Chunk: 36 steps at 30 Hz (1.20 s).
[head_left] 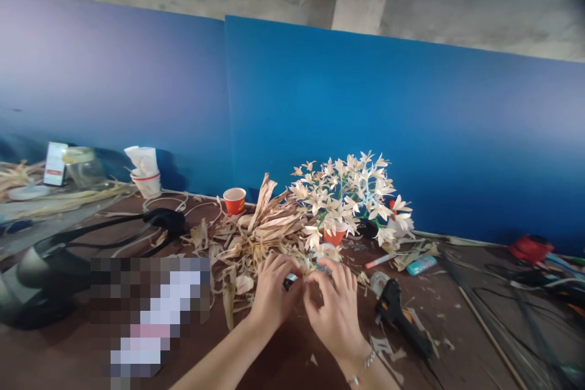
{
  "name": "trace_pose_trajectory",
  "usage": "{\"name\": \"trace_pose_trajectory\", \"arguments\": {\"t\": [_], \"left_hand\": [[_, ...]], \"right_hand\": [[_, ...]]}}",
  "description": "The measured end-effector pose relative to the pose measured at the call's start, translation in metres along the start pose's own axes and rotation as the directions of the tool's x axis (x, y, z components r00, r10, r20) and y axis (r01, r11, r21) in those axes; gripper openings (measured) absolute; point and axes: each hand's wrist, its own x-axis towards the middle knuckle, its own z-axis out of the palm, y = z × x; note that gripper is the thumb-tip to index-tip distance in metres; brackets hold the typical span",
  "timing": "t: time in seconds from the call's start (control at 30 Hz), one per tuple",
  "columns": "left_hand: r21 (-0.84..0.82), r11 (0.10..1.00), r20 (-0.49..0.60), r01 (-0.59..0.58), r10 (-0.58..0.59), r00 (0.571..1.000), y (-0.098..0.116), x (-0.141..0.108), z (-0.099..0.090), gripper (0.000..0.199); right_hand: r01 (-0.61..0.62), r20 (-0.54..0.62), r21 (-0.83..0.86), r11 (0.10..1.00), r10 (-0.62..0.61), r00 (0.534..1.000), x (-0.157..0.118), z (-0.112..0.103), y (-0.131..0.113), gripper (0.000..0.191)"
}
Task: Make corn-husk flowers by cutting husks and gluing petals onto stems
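My left hand (273, 292) and my right hand (334, 306) meet low over the table in front of the flowers, thumbs and fingers curled in a pinch. Whatever they pinch is too small or hidden to name. A small dark, shiny thing (289, 281) shows at my left fingers. Just beyond my hands lies a heap of dry corn husks (274, 222), with loose scraps around it. Behind my right hand, pale husk-like flowers (342, 192) on green stems stand in a red paper cup (335, 235). To the right of that hand lies a black glue gun (402, 317).
A red and white paper cup (234, 201) stands behind the husks. At left are a black device with straps (50, 274), a cup with tissue (145, 180), a phone (55, 164) and a jar (85, 167). A turquoise packet (421, 265) and cables lie at right, before the blue partition (365, 91).
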Motion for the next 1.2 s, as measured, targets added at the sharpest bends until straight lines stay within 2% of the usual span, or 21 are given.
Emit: {"name": "trace_pose_trajectory", "arguments": {"t": [0.17,0.37,0.7,0.87,1.03,1.13,1.2], "left_hand": [[0.009,0.999,0.030,-0.032,0.032,0.999,0.000,-0.001,0.000,0.007],[0.105,0.992,0.040,-0.076,0.072,0.997,0.008,-0.001,-0.006,0.011],[0.255,0.949,0.084,-0.185,0.169,0.982,0.012,-0.006,-0.006,0.011],[0.262,0.944,0.103,-0.200,0.179,0.979,0.014,-0.006,-0.006,0.011],[0.220,0.968,0.063,-0.121,0.110,0.992,0.010,-0.004,-0.007,0.011],[0.154,0.988,0.007,-0.016,0.015,1.000,0.003,-0.001,-0.005,0.007],[0.053,0.998,-0.020,0.033,-0.032,0.999,-0.002,0.001,-0.004,0.006]], "right_hand": [[-0.004,-0.014,-0.006,1.000,0.004,1.000,0.002,0.000,0.003,0.006],[-0.048,-0.008,0.020,0.999,0.048,0.999,0.002,0.000,0.005,0.003],[-0.125,-0.036,0.006,0.992,0.125,0.991,0.001,0.007,0.006,0.007],[-0.154,-0.046,0.023,0.988,0.155,0.987,0.001,0.009,0.005,0.009],[-0.150,-0.032,0.123,0.981,0.155,0.987,0.001,0.006,0.009,0.003],[-0.159,-0.060,0.246,0.956,0.179,0.982,-0.001,0.006,0.014,0.010],[-0.164,-0.076,0.318,0.934,0.198,0.977,-0.003,0.008,0.017,0.013]]}}
